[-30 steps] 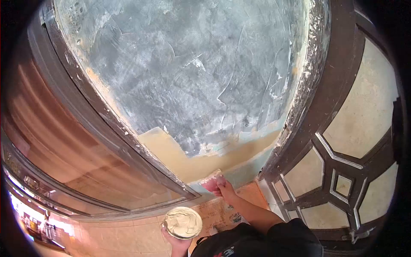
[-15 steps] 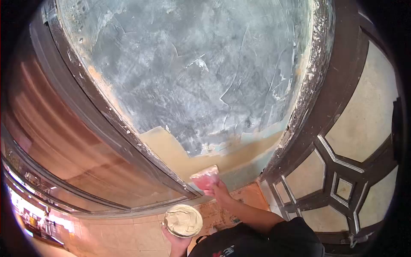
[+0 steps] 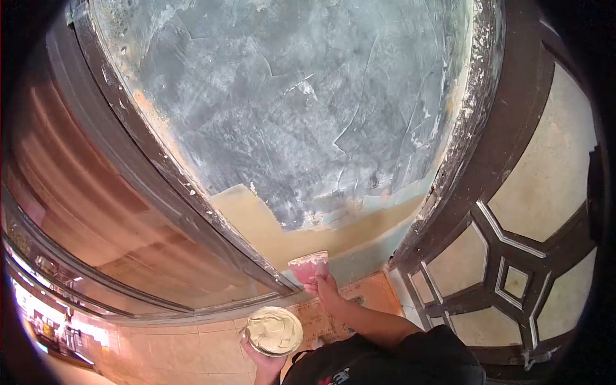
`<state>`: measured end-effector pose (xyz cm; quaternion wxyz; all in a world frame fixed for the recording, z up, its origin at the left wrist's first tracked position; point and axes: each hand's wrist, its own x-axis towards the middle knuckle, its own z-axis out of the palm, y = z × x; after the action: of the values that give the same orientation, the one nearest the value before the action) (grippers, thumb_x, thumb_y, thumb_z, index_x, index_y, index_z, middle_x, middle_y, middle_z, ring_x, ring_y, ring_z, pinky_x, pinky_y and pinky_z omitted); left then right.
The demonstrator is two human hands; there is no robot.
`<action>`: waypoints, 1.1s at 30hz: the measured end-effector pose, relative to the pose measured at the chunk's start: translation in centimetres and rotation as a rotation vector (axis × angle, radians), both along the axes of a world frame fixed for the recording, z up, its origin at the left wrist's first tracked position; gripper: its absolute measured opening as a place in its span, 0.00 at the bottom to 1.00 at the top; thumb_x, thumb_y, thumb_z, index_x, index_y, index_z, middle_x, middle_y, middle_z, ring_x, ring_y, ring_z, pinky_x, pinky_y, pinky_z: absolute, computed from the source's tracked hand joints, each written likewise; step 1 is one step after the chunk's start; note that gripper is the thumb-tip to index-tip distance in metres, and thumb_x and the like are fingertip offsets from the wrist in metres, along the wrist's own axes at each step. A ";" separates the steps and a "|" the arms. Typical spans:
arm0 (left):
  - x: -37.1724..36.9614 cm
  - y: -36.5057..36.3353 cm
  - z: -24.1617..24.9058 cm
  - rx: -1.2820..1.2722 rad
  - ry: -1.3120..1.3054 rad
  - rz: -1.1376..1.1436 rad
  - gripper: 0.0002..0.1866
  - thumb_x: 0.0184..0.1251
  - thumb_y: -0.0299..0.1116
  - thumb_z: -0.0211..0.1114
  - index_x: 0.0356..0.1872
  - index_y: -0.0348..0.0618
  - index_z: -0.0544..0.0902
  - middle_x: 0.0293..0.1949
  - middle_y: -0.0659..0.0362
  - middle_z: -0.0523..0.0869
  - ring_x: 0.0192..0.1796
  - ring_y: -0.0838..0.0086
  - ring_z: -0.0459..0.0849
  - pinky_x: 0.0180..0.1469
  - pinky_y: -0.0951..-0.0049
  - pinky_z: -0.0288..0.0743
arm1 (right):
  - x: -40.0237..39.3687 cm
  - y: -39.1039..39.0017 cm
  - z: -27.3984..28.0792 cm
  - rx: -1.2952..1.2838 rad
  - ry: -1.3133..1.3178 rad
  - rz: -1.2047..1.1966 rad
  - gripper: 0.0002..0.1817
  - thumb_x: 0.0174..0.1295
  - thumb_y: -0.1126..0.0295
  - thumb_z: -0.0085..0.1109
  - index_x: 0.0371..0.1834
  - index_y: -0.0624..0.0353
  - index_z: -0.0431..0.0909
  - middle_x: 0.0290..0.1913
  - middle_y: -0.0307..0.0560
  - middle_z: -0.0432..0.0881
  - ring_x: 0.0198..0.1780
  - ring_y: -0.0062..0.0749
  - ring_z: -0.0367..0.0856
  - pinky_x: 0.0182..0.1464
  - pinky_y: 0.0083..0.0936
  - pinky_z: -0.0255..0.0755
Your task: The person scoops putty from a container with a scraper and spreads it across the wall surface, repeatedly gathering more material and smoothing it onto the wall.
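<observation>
In my right hand [image 3: 327,290] is a pink putty knife [image 3: 309,268], its broad blade edge coated with cream putty. The blade overlaps the lower part of the wall [image 3: 308,115] in this view, just under a band of smooth tan putty [image 3: 308,244]. Above that band the wall is grey and patchy, with ridges and flaked spots. My left hand [image 3: 264,364] supports a round tub [image 3: 274,330] from below and the side. Cream putty fills the tub, its surface swirled.
A worn dark frame [image 3: 173,170] with a brownish curtained pane borders the wall on the left. To the right stands a dark door [image 3: 507,256] with pale panels. Tan floor tiles [image 3: 173,353] and an orange printed sheet [image 3: 359,305] lie below.
The putty knife has shifted slightly down and right, and its blade faces me more squarely. The tub in my left hand has hardly moved.
</observation>
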<state>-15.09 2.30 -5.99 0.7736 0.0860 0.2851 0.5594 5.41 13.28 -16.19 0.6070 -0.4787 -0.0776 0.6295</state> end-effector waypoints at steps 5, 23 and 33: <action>0.4 -0.3 1.2 0.041 0.008 -0.032 0.37 0.62 0.64 0.40 0.66 0.50 0.63 0.64 0.53 0.68 0.65 0.57 0.67 0.65 0.47 0.61 | -1.0 0.7 7.7 0.148 -0.024 0.061 0.16 0.70 0.62 0.48 0.54 0.61 0.65 0.42 0.46 0.76 0.37 0.37 0.83 0.40 0.28 0.80; -1.5 -0.9 -6.2 0.368 0.679 0.208 0.41 0.57 0.69 0.43 0.65 0.52 0.65 0.65 0.54 0.67 0.66 0.56 0.66 0.66 0.48 0.60 | 3.6 -1.9 -3.7 0.041 0.013 0.058 0.13 0.69 0.63 0.49 0.49 0.58 0.67 0.33 0.45 0.78 0.25 0.29 0.80 0.26 0.22 0.78; 1.6 -0.1 1.6 0.016 -0.074 -0.031 0.40 0.59 0.68 0.42 0.66 0.52 0.64 0.65 0.55 0.67 0.66 0.57 0.66 0.65 0.48 0.61 | 6.3 2.4 1.2 0.162 -0.311 -0.052 0.17 0.69 0.65 0.50 0.55 0.62 0.65 0.41 0.47 0.78 0.30 0.29 0.81 0.28 0.22 0.78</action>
<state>-13.45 2.19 -4.41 0.7913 0.0757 0.2507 0.5525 11.72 15.70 -14.98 0.6404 -0.5218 -0.2084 0.5236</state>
